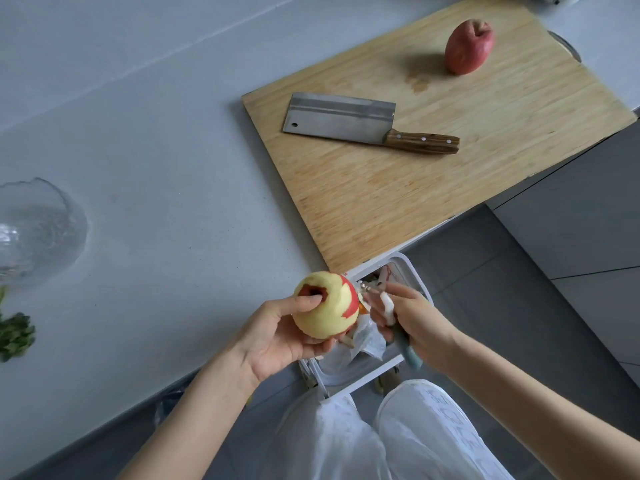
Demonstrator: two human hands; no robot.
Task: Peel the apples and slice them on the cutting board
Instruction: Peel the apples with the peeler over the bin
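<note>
- While a red patch of skin remains on the apple (325,304) — held just off the cutting board's (415,202) near corner, above the bin (363,380) — peeling looks nearly done; the next stroke needs that patch turned to the peeler (388,308).
- Left hand (277,336): thumb in the stem hollow, fingers curled beneath, so the core runs thumb to fingers.
- Right hand (415,322) wraps the peeler, blade end toward the board.

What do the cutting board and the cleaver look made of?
The cutting board looks like matte wood, likely bamboo, given its fine parallel grain strips. The cleaver has a brushed steel blade with a grey sheen. Its handle looks like dark striped wood with pale rivets.
</note>
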